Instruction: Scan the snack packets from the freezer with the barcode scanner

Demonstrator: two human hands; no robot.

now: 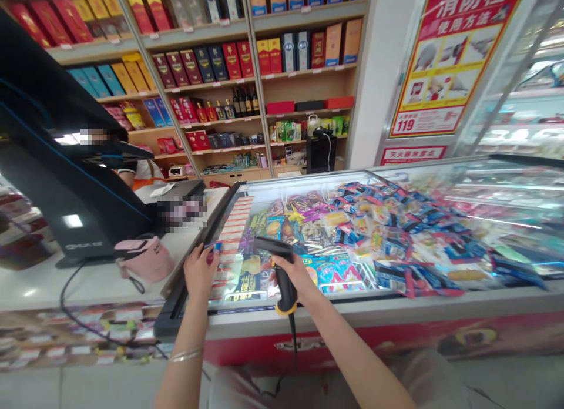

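My right hand (297, 274) is wrapped round the grip of a black barcode scanner (286, 288) with yellow trim, held upright above the freezer's near edge. Its head points left, and its cable hangs down the front. Near the freezer's left corner, my left hand (201, 269) pinches a small blue and red packet (214, 248); most of it is hidden by the fingers. Beneath both hands is the glass top of a chest freezer (343, 303). Next to my left hand, a strip of red-and-white labels (238, 218) runs along the glass.
Many blue wrapped packs (396, 244) lie in a heap at the freezer's right. To the left, a counter (35, 288) bears a black checkout terminal (88, 180) and a pink cup (145, 259). A person (127, 168) is behind the terminal. Shelves of boxes (211, 62) line the back.
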